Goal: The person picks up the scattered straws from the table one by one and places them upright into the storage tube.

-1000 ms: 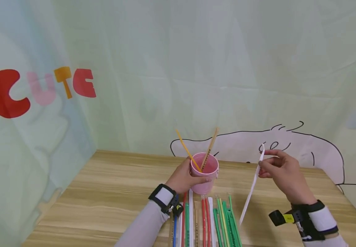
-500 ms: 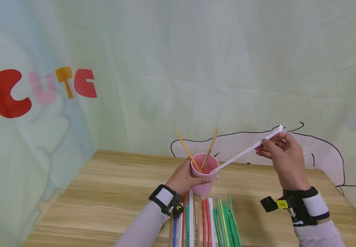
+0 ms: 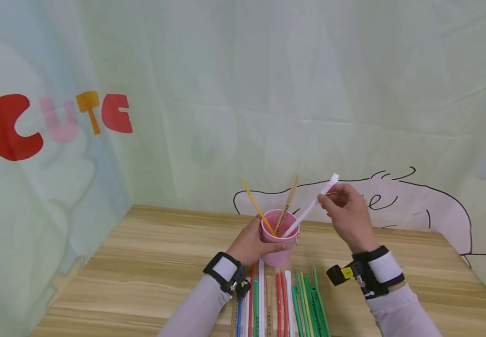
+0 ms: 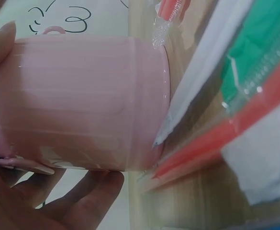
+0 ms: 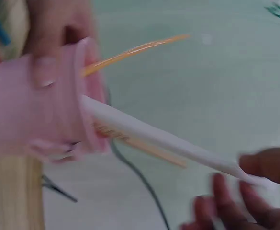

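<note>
My left hand [image 3: 249, 244] grips a pink bucket [image 3: 277, 256] round its side, thumb across the front below the rim. Inside the bucket lean an orange straw [image 3: 251, 199] and a tan straw with dark print [image 3: 288, 200]. Between the thumb and fingers of my right hand [image 3: 347, 213] is the upper part of a white paper-wrapped straw [image 3: 310, 206]. Its lower end reaches past the rim into the bucket, as the white straw [image 5: 154, 136] also shows in the right wrist view. In the left wrist view the pink bucket [image 4: 82, 96] fills much of the picture.
A row of wrapped straws lies on the wooden table in front of the bucket: red straws [image 3: 282, 299], green straws [image 3: 316, 309], a white straw [image 3: 261, 295] and a blue straw [image 3: 239, 313] among them. A printed cloth backdrop [image 3: 209, 117] rises behind the table.
My right hand carried the white straw up, then leftward to the bucket; its lower end went from near the table to inside the rim. My left hand and the bucket stayed put.
</note>
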Motion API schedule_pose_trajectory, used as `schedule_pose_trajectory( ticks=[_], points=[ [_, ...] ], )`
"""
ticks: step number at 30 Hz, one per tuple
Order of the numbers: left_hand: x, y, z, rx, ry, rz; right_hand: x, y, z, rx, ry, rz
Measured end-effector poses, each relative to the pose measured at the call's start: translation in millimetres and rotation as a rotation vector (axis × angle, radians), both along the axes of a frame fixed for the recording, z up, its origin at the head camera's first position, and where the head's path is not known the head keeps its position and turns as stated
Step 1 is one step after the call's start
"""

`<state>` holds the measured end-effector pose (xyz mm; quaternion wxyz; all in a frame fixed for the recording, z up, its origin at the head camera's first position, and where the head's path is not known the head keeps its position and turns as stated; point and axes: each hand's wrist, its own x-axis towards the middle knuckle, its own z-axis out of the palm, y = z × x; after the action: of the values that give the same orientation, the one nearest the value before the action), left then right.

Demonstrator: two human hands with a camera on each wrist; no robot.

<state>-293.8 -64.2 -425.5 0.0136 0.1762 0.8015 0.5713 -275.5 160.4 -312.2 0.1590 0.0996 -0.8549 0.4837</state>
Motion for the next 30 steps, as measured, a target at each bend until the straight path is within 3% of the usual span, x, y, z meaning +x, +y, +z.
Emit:
schedule_pose_trajectory(
  ticks=[4, 8, 15, 23, 30],
  points=[
    [1.0, 1, 0.0, 0.005, -0.016, 0.003, -2.9, -10, -20.2, 0.201, -0.172, 0.085],
    [2.0, 3, -0.4, 0.006, -0.036, -0.005, -2.3, -11, -38.7, 0.229, -0.281, 0.136],
    [3.3, 3, 1.0, 0.004, -0.024, -0.008, -4.7, -17, -58.6, 0.111, -0.302, 0.2],
    [1.7, -3, 1.7, -0.038, 0.012, -0.001, -6.3, -34, -85.6, -0.109, -0.239, 0.349],
    [-1.3, -3, -0.6, -0.065, 0.024, 0.003, -8.0, -43, -95.9, -0.163, -0.229, 0.304]
  ],
)
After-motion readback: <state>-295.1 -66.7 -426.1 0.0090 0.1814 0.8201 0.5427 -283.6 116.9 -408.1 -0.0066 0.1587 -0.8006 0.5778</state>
